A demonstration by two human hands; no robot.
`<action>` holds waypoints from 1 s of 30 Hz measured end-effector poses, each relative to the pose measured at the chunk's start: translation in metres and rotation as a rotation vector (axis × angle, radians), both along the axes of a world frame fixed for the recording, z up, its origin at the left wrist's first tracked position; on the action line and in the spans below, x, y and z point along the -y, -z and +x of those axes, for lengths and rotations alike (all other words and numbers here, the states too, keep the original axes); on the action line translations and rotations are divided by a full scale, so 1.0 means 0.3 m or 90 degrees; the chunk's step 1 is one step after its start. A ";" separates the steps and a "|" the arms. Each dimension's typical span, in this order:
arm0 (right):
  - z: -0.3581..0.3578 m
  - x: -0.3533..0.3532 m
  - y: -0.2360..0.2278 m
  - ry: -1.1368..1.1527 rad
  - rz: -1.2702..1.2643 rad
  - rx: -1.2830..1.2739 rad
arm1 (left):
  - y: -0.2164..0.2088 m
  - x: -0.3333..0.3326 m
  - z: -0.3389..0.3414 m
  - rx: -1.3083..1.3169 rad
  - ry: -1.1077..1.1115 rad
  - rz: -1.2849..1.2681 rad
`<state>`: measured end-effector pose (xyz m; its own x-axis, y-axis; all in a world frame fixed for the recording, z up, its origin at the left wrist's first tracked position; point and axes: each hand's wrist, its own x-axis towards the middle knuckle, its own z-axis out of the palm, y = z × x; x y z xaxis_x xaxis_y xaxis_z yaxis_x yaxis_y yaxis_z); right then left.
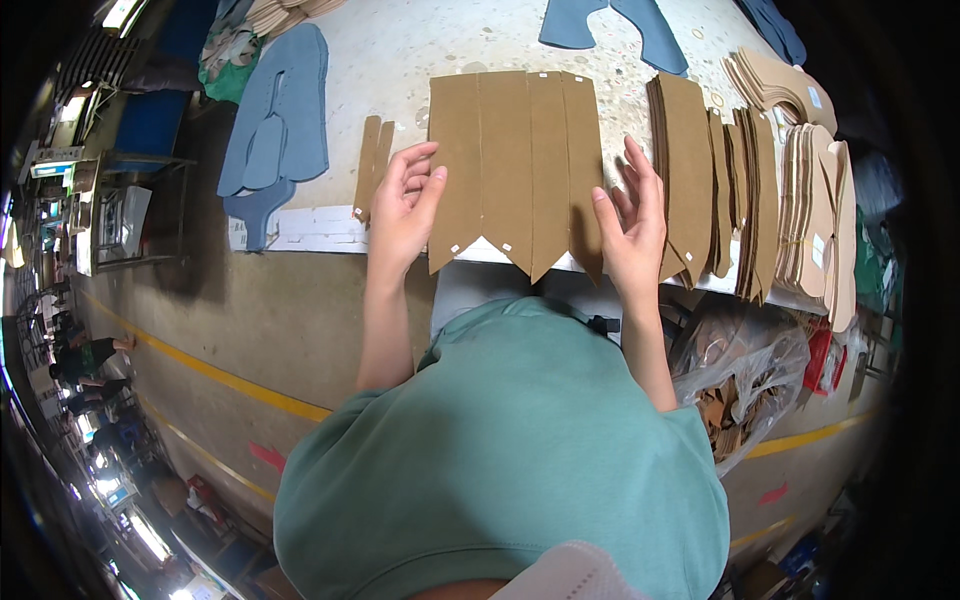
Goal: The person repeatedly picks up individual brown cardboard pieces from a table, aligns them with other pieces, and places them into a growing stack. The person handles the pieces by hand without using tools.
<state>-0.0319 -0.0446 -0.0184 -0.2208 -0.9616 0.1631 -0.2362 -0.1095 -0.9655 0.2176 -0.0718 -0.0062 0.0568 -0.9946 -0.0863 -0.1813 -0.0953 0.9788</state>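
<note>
Several long brown cut panels (505, 160) with pointed near ends lie side by side in front of me, with small white stickers at some corners. My left hand (405, 210) is at their left edge, its fingers loosely bent and the thumb apart, with nothing in it. On the other side, my right hand (635, 225) is held between these panels and a stack of similar brown pieces (686, 140). Its fingers are spread and hold nothing. Whether either hand touches a panel I cannot tell. Two narrow brown strips (370, 165) lie beyond my left hand.
Blue cut pieces (300, 110) lie at the table's left, and another blue piece (640, 30) lies at the far side. Bundles of beige pieces (800, 200) stand at the right. Below the table's right edge hangs a clear plastic bag (750, 370) with brown scraps.
</note>
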 end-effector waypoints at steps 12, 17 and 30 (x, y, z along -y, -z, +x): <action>-0.049 0.006 -0.011 -0.148 0.158 0.024 | 0.072 0.010 -0.044 0.270 -0.017 -0.210; -0.053 0.016 -0.028 -0.108 0.249 0.363 | 0.072 0.009 -0.044 0.229 -0.020 -0.202; 0.034 0.040 0.033 -0.188 0.101 0.083 | 0.102 0.008 -0.037 0.292 -0.018 -0.266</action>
